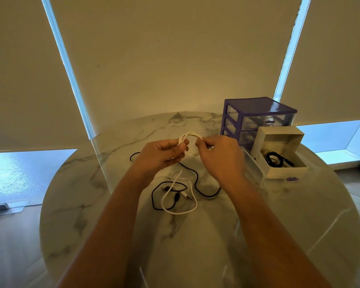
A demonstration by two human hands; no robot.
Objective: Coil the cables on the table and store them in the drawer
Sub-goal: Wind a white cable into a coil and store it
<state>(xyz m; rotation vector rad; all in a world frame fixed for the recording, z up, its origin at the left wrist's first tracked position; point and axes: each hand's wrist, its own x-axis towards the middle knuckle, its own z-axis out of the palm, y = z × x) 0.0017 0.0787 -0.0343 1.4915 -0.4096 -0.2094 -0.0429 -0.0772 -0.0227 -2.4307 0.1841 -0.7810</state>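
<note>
A white cable (189, 135) is wound into a small coil held above the round marble table (87, 183). My left hand (164, 151) grips the coil's left side. My right hand (220, 154) pinches its right side. On the table below lie a loose white cable (180, 213) and a loose black cable (197, 183), tangled over each other. To the right stands a purple drawer unit (256, 104) with clear drawers; its bottom drawer (256, 173) is pulled out. A white open box (279, 173) sits in it, holding a coiled black cable (275, 160).
Roller blinds cover the windows behind the table. Wooden floor shows at the left and right of the table. A small purple piece (291, 179) lies on the table by the box.
</note>
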